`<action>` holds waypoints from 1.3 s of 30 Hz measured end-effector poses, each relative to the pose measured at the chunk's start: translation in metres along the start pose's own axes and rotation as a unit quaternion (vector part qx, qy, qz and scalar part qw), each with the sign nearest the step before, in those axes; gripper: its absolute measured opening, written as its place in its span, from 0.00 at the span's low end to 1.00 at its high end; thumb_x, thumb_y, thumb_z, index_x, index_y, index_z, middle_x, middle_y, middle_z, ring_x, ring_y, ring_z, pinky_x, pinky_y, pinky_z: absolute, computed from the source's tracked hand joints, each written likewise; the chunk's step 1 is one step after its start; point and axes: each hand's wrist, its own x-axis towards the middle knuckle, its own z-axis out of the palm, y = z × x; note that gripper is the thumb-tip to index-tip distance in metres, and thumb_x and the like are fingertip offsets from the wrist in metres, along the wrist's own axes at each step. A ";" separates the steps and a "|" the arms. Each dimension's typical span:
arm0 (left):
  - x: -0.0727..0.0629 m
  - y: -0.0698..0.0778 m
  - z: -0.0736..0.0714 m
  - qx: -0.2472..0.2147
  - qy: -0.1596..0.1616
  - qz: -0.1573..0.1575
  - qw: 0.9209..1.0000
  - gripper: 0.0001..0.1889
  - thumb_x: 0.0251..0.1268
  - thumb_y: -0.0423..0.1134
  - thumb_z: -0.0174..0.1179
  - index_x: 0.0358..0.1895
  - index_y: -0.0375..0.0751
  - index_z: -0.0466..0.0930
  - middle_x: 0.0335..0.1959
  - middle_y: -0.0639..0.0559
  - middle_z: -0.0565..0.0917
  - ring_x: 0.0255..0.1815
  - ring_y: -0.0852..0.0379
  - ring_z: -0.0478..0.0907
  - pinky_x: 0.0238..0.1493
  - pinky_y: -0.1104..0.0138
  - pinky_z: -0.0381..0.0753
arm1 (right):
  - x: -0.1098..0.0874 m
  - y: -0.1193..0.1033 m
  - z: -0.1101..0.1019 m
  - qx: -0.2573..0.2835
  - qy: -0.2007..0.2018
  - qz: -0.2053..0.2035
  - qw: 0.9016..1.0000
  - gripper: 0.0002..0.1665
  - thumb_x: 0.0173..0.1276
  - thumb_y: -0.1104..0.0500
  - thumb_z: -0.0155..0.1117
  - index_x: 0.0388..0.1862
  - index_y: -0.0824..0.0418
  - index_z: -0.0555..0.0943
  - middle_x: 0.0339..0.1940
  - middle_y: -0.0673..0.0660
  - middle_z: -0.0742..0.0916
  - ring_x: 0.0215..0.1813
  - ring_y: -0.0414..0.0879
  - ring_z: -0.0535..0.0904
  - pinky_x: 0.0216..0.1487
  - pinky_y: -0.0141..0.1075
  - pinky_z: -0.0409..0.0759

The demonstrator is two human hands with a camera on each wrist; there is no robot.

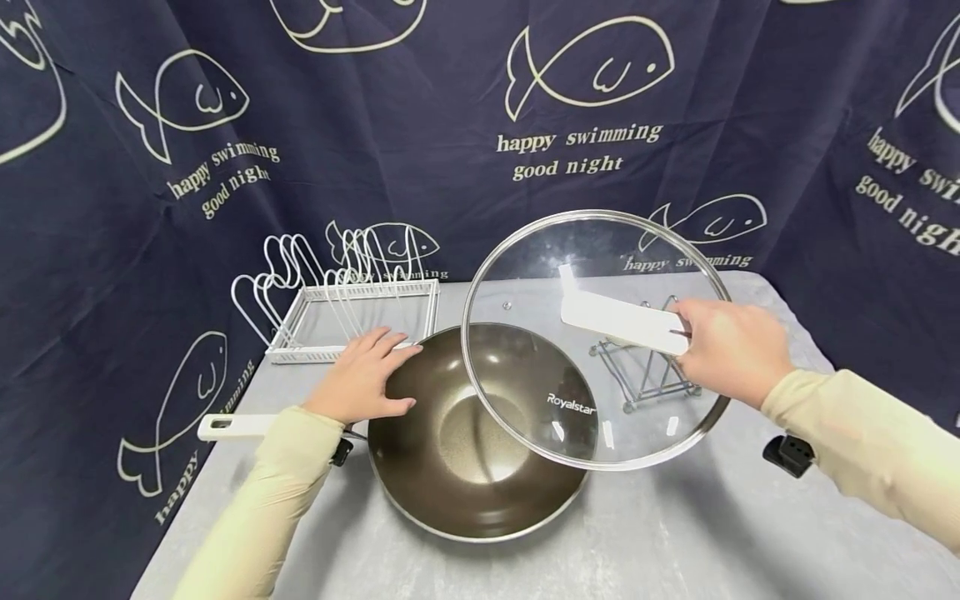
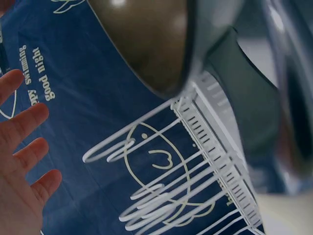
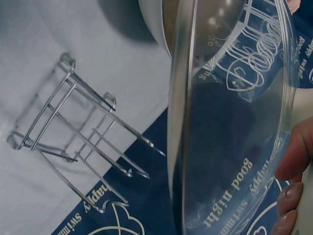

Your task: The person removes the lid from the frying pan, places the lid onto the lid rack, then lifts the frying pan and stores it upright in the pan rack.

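Observation:
My right hand (image 1: 735, 346) grips the white handle (image 1: 622, 322) of a clear glass lid (image 1: 540, 275) with a metal rim. The lid is held up, tilted, and overlaps the right side of a brown wok (image 1: 465, 437) in the head view. "Royalstar" lettering shows through the glass. Over the wok's left rim, my left hand (image 1: 363, 375) has its fingers spread and holds nothing. The left wrist view shows these loosely extended fingers (image 2: 24, 120) apart from the wok (image 2: 151, 44). The wok's white handle (image 1: 236, 426) points left, partly hidden behind my left sleeve.
A white wire dish rack (image 1: 303, 356) with upright loops stands behind my left hand. On the right, a small metal wire rack (image 3: 90, 142) sits on the grey table (image 1: 600, 542), seen through the lid in the head view. A dark blue fish-print curtain (image 1: 450, 125) hangs behind.

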 end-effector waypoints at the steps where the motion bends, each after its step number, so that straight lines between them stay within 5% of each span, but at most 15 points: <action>1: 0.001 0.001 0.000 0.000 -0.002 -0.001 1.000 0.38 0.43 0.57 0.66 0.61 0.42 0.74 0.59 0.39 0.74 0.62 0.36 0.65 0.59 0.41 0.65 | 0.000 0.001 0.000 0.000 0.005 0.002 1.000 0.11 0.37 0.65 0.65 0.24 0.55 0.77 0.13 0.45 0.74 0.15 0.44 0.66 0.13 0.41 0.59; 20: 0.041 0.009 0.017 0.007 -0.027 0.000 1.000 0.38 0.49 0.56 0.64 0.64 0.41 0.72 0.62 0.37 0.73 0.65 0.36 0.65 0.62 0.45 0.65 | 0.001 0.015 -0.018 -0.029 0.067 0.045 0.996 0.11 0.34 0.65 0.63 0.22 0.57 0.78 0.13 0.51 0.77 0.14 0.49 0.68 0.15 0.43 0.56; 32: 0.085 0.010 0.024 -0.006 -0.033 0.005 0.999 0.37 0.50 0.55 0.63 0.65 0.43 0.71 0.63 0.40 0.73 0.66 0.39 0.64 0.65 0.49 0.63 | 0.002 0.025 -0.029 -0.052 0.078 0.076 0.993 0.16 0.33 0.65 0.59 0.28 0.60 0.81 0.12 0.56 0.77 0.15 0.57 0.71 0.16 0.46 0.57; 39: 0.100 0.018 0.025 -0.006 -0.026 0.024 0.999 0.38 0.50 0.54 0.63 0.66 0.42 0.70 0.66 0.38 0.70 0.67 0.39 0.63 0.67 0.50 0.62 | 0.001 0.032 -0.033 -0.073 0.129 0.061 0.987 0.09 0.30 0.65 0.53 0.18 0.59 0.74 0.10 0.55 0.74 0.14 0.58 0.68 0.16 0.47 0.56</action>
